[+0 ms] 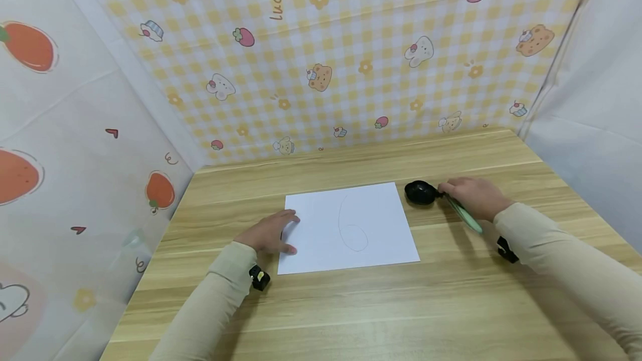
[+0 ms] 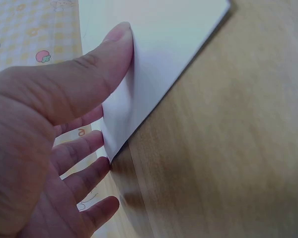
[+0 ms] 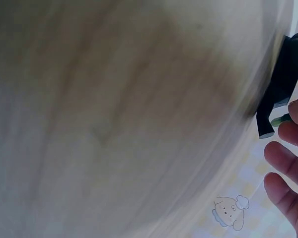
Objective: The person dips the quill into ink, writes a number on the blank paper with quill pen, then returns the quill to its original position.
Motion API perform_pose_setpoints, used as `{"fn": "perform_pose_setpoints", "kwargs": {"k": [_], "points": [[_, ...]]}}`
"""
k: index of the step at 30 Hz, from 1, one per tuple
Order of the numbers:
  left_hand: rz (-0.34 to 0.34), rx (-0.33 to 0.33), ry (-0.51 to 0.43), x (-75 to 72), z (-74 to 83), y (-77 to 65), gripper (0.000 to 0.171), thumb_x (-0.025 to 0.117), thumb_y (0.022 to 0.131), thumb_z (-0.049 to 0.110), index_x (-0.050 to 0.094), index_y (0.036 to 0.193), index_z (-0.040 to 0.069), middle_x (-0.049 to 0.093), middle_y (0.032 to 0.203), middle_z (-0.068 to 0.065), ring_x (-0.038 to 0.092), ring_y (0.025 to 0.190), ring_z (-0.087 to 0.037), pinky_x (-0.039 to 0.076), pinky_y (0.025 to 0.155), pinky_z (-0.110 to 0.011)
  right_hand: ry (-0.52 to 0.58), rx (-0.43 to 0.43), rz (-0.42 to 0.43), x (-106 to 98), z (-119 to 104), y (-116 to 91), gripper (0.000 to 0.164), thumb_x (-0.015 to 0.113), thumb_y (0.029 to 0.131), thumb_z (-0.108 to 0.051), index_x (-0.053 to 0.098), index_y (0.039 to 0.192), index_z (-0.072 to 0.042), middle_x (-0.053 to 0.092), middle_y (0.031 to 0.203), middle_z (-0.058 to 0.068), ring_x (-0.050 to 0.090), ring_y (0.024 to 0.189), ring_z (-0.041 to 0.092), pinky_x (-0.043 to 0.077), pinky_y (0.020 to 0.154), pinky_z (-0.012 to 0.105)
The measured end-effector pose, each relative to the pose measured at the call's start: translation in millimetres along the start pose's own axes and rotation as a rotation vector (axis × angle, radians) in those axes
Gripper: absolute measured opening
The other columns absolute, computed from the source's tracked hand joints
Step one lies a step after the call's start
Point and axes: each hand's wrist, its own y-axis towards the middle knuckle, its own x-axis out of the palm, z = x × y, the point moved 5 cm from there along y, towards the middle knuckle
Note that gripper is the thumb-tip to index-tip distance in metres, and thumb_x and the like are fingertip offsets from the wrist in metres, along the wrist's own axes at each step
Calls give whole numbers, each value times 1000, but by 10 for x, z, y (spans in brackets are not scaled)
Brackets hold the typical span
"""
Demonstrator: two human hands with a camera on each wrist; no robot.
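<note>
A white sheet of paper (image 1: 321, 238) with a thin looping pencil-like line lies on the wooden table. My left hand (image 1: 270, 232) rests over its left edge, thumb and fingers spread apart. In the left wrist view the thumb (image 2: 102, 64) lies against the sheet, with the other fingers (image 2: 79, 148) loosely extended at its edge. Right of the paper, my right hand (image 1: 473, 196) grips a ladle-like utensil with a black rounded head (image 1: 421, 193) and a pale green handle (image 1: 465, 215). The right wrist view catches only part of the black head (image 3: 285, 69) and the fingertips.
The wooden table (image 1: 341, 316) reaches back to a yellow checked cloth (image 1: 351, 66) with cartoon prints. White printed cloth (image 1: 95, 144) hangs at the left and plain white cloth (image 1: 597, 110) at the right. Each wrist bears a small black camera (image 1: 259, 278).
</note>
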Motion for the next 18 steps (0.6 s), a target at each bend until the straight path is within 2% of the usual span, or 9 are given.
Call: {"fn": "perform_pose_setpoints", "kwargs": {"k": [5,13,18], "points": [[-9,3,11,13,-7,3,74,81,78,34,49,137,3,35,151,-21,31,138,-40,28,111,-52,-37,-43,12,14,-20,-19,43,72,68,16,64,103,-8,65,91,9,66,81,30,55,56,42],[-12,-17,4,6,-8,4,76,82,77,33,48,138,3,33,152,-20,30,139,-40,28,111,-52,-50,-127,105,37,-20,-11,32,75,71,7,65,97,-9,68,86,8,66,73,28,54,51,41],[-16,-27,5,5,-14,6,75,82,78,33,48,139,5,33,152,-19,30,139,-39,28,112,-51,-75,-143,94,68,-21,-5,30,76,72,4,66,95,-11,68,85,6,66,70,26,52,47,39]]}}
